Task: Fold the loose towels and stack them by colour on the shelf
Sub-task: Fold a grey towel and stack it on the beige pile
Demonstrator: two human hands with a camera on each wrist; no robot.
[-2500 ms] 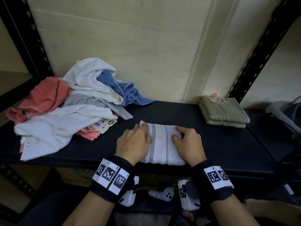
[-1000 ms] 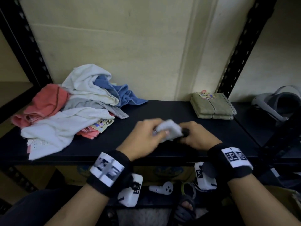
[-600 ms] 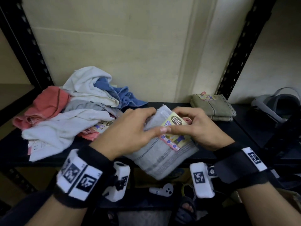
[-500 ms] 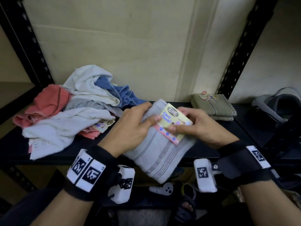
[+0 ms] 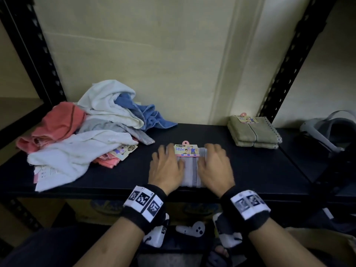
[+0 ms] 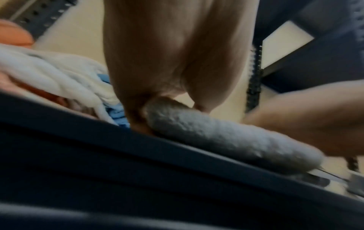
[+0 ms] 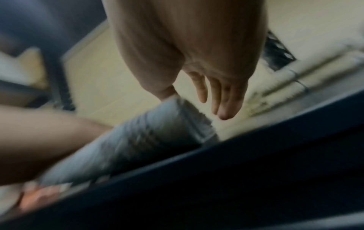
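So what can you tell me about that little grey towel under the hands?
The grey towel is folded into a small thick rectangle lying flat near the front edge of the dark shelf. It looks soft and has thin dark stripes. A colourful "Face Towel" card sits on its far end. The left hand and right hand lie flat on it.

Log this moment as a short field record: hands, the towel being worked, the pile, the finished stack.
left hand: flat on the grey striped towel, fingers spread
right hand: flat on the same towel
towel state: folded, on the black shelf, card label at its far edge
loose pile: white, blue, grey and coral towels, unfolded, at left
folded stack: olive-green towels, at right near the wall
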